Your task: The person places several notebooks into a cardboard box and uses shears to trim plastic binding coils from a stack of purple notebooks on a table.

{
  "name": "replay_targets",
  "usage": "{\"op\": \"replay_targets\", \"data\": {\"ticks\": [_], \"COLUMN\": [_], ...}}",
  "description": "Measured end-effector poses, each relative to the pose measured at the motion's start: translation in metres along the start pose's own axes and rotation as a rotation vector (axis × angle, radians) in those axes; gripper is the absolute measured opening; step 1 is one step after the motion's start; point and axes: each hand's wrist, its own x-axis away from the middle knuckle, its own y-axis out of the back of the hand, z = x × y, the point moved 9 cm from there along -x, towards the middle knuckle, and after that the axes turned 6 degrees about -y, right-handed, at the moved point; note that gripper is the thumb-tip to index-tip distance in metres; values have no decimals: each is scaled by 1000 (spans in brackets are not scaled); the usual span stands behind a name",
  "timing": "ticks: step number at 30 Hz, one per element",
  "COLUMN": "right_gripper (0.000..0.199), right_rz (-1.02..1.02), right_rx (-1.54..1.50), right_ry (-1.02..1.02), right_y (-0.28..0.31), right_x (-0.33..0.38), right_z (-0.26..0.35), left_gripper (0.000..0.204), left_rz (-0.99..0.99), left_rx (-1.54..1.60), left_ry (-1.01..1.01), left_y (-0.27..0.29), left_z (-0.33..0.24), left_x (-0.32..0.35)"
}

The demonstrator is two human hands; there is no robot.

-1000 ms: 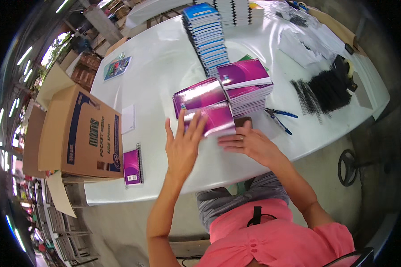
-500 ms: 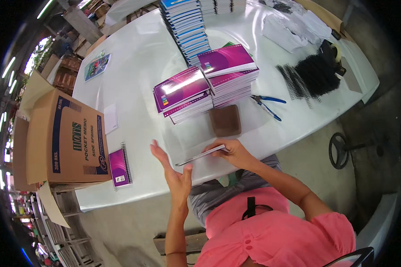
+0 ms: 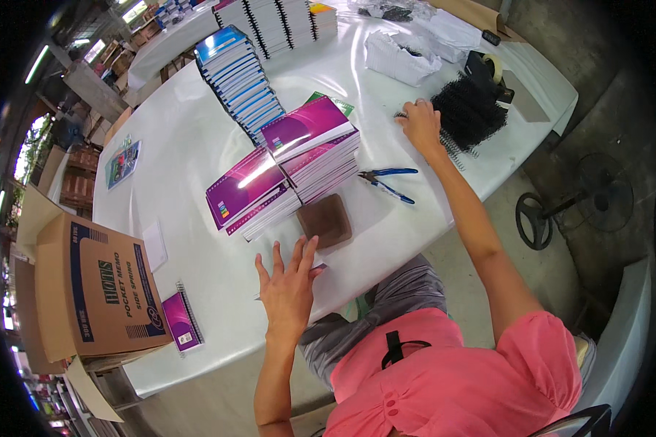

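Observation:
My left hand (image 3: pixel 288 291) lies with fingers spread over a thin white-edged pad near the table's front edge. Most of that pad is hidden under the palm; only small corners show. Stretched out to the far right, my right hand (image 3: pixel 421 130) has its fingers curled down on a black plastic spiral coil at the left side of the heap of black coils (image 3: pixel 470 113). Just beyond my left hand stands a brown square block (image 3: pixel 326 221), against stacks of purple-covered memo pads (image 3: pixel 310 131). Blue-handled pliers (image 3: pixel 390 182) lie open between these stacks and my right forearm.
An open cardboard box (image 3: pixel 106 284) stands at the left, beside a purple spiral-bound notebook (image 3: pixel 182 320). Behind the pads rise blue notebooks (image 3: pixel 240 84) in a tall stack. White crumpled packaging (image 3: pixel 401 58) and a tape roll (image 3: pixel 493 68) lie at the far right.
My right hand has let go of the thin pad and reached far right to the black coils. My left hand has turned palm down over the pad. The view has shifted.

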Motion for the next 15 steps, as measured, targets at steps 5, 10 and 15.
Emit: {"op": "replay_targets", "data": {"ticks": [5, 10, 15], "right_gripper": [24, 15, 14], "right_rz": [106, 213, 151], "right_rx": [354, 150, 44], "right_ry": [61, 29, 67], "right_y": [-40, -34, -6], "right_x": [-4, -14, -11], "right_z": [-18, -23, -8], "left_gripper": [51, 51, 52], "left_rz": [123, 148, 93], "left_rx": [198, 268, 142], "left_ry": [77, 86, 77], "left_y": [3, -7, -5], "left_z": [7, 14, 15], "left_x": [11, 9, 2]}}
